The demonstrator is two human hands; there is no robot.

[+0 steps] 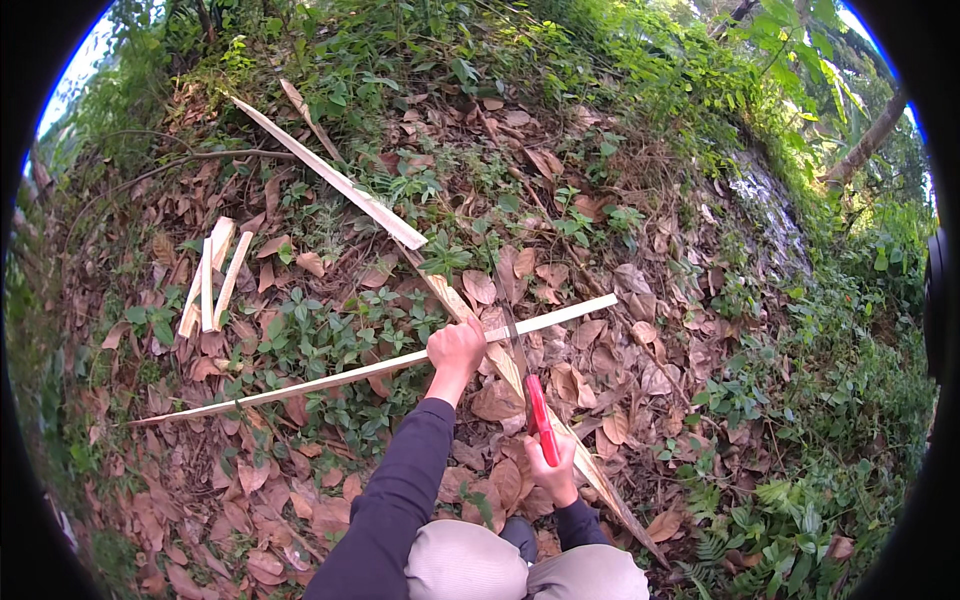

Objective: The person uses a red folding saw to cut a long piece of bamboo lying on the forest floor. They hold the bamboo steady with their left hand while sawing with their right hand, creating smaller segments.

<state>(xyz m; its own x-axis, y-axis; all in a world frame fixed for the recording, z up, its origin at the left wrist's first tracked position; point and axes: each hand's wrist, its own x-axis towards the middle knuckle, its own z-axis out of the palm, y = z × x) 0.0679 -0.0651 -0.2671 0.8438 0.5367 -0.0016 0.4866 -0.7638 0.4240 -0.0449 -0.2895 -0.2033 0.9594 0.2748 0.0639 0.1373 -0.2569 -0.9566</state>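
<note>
My left hand [455, 350] grips a long thin pale wooden strip [300, 385] that runs from the lower left up to the right across the leaf litter. My right hand [552, 462] holds a knife by its red handle [541, 418]; its dark blade [516, 345] points up toward the strip, close to my left hand. Under both lies another split wooden slat [590, 470] running diagonally down to the right.
A long split board [340, 182] lies at the upper left, and several short cut strips [212, 280] lie at the left. Dry brown leaves and low green plants cover the sloping ground. My knees [520, 565] show at the bottom edge.
</note>
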